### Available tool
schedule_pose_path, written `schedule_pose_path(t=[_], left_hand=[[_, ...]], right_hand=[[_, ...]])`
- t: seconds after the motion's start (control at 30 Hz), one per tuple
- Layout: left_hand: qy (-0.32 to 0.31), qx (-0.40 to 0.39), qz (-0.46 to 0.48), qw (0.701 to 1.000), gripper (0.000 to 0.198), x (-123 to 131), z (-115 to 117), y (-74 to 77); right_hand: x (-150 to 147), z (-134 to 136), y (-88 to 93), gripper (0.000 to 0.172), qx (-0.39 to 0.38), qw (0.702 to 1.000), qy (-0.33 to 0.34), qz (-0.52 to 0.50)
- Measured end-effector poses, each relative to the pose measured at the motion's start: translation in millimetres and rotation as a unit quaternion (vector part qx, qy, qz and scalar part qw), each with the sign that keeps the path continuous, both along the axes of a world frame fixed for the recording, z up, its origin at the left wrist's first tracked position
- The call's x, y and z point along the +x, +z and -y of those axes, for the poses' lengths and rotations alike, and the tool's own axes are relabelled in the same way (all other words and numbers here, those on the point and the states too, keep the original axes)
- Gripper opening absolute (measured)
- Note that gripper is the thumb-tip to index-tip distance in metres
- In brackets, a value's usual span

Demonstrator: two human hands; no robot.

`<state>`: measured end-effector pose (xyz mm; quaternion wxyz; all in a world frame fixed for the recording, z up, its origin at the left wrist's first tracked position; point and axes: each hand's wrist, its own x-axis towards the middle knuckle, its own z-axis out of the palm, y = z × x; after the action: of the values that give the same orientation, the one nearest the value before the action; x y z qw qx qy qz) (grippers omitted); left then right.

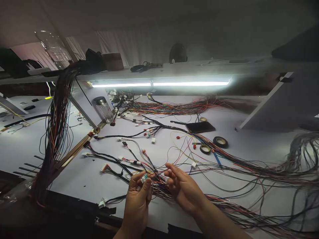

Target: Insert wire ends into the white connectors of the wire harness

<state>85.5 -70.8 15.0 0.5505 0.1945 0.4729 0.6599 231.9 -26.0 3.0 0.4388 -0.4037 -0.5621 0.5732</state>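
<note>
My left hand [138,199] is closed on a small white and teal connector [144,178], held between thumb and fingers above the bench. To its right is my right hand [183,187], with thumb and index finger brought together at the tips. A thin wire seems to run to that pinch, but it is too fine to make out surely. Beneath both hands lies a bundle of red, black and yellow wires [159,181]. A white connector on a purple wire [193,164] rests just right of my right fingertips. Another white connector [102,202] lies left of my left hand.
A black-wrapped harness [161,126] crosses the bench [231,146]. Black tape [220,142], a yellowish tape roll [205,149], a blue pen-like tool [217,159] and a dark phone-like slab [200,126] lie right. A glass jar [104,109] leans left, near a hanging wire bundle [58,122].
</note>
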Motion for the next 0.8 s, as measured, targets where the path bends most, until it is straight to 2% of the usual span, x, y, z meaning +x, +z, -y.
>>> schedule_pose_path(t=[0.1,0.27,0.33,0.43,0.63,0.73,0.8], left_hand=[[-0.001,0.002,0.002,1.000,0.033,-1,0,0.0],[0.006,-0.008,-0.004,1.000,0.036,-4,-1,-0.5],[0.006,-0.014,-0.001,1.000,0.039,-4,-2,-0.3],[0.004,-0.023,0.003,1.000,0.043,-3,-2,0.7],[-0.026,-0.033,0.023,0.999,0.041,-4,-1,-1.2],[-0.022,-0.030,0.045,0.998,0.040,-5,-3,-4.4],[-0.025,-0.031,0.050,0.998,0.040,-4,-3,-6.1]], right_hand=[[9,-9,-2.0,0.034,-0.106,0.989,-0.074,-0.065],[25,-4,3.8,0.024,-0.213,0.950,-0.140,-0.178],[29,2,9.6,0.021,-0.212,0.935,-0.148,-0.245],[33,6,18.6,0.017,-0.157,0.938,-0.135,-0.279],[34,-2,22.6,0.022,-0.161,0.940,-0.167,-0.249],[26,2,19.9,0.029,-0.183,0.961,-0.125,-0.167],[17,8,18.5,0.035,-0.212,0.972,-0.061,-0.087]])
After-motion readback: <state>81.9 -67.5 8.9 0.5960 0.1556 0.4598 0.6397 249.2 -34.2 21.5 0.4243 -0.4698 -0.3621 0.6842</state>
